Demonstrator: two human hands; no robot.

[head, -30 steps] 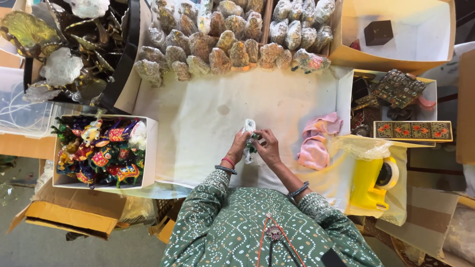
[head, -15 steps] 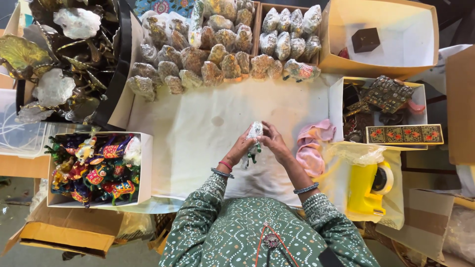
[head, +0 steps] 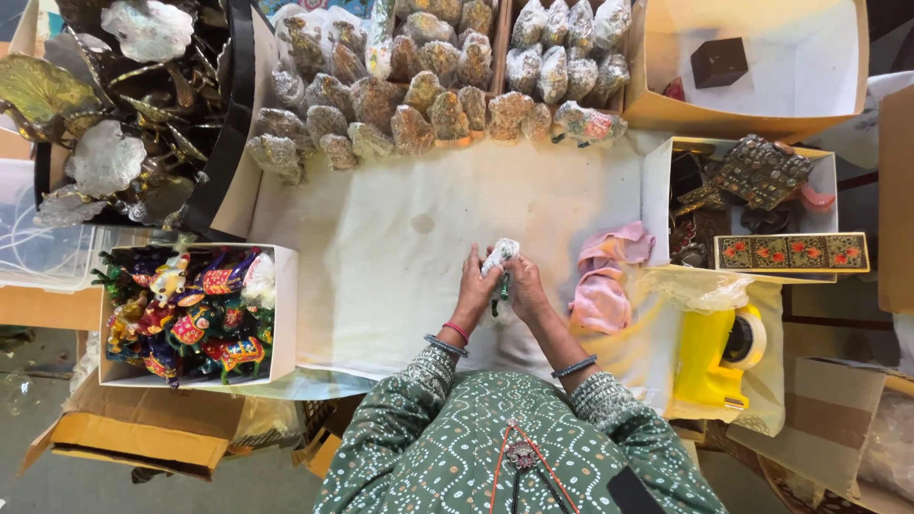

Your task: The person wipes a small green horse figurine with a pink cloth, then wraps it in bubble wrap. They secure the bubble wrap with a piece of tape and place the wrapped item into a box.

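My left hand and my right hand meet over the white cloth, both closed around a small green figurine partly covered in clear wrap. Its wrapped top pokes out above my fingers and a dark green leg hangs between my palms. Both wrists carry bangles, and my green dotted sleeves fill the bottom of the view.
A white box of colourful painted animal figurines sits left. Several wrapped figurines line the back. A pink cloth, yellow tape dispenser, long painted box and open cardboard box lie right. Metal leaf ornaments fill the far left.
My hands have lowered slightly toward the cloth and closed tighter around the figurine, turning it so the wrapped end tilts right. The view shifted a little.
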